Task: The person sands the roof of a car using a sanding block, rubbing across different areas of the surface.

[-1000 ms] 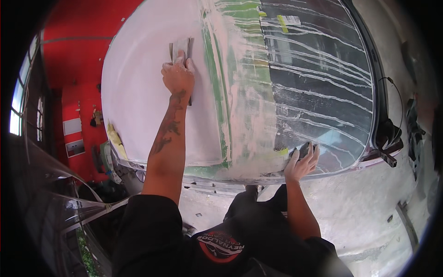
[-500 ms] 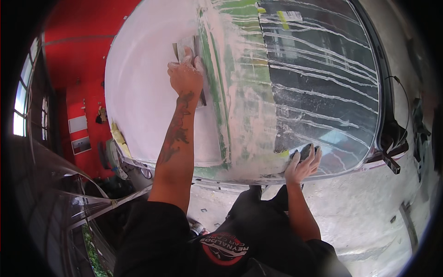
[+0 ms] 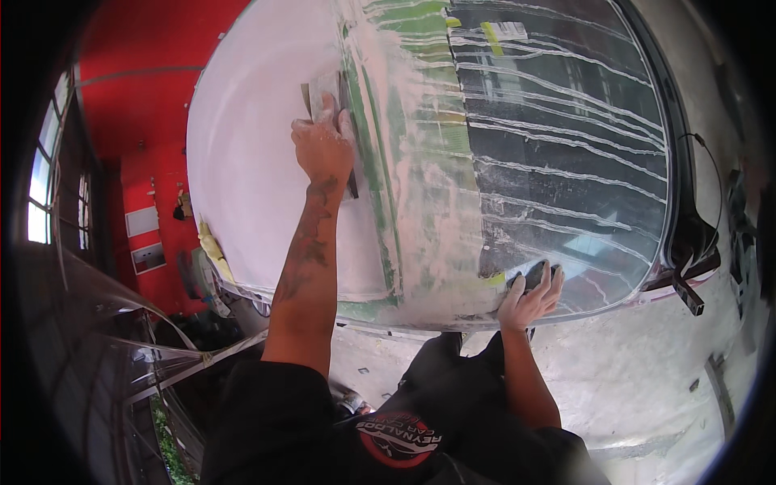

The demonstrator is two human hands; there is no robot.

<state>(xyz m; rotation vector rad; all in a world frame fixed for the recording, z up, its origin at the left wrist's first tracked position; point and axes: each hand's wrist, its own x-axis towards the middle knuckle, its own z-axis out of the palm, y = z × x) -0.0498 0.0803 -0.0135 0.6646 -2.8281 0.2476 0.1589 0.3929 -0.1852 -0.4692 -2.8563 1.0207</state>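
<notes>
Left hand (image 3: 323,148) has shifted rightward, grasping a grey block (image 3: 327,86) beneath it. Right hand (image 3: 525,305) grips a dark object (image 3: 533,276), kind unclear.

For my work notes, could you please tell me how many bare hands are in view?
2: the left hand holds a sanding block on the pale panel; the right hand grips a dark pad near the dark glass's lower edge. No others show.

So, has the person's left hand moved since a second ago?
Yes: the left hand has shifted rightward over the pale panel, closer to the green strip beside it.
</notes>
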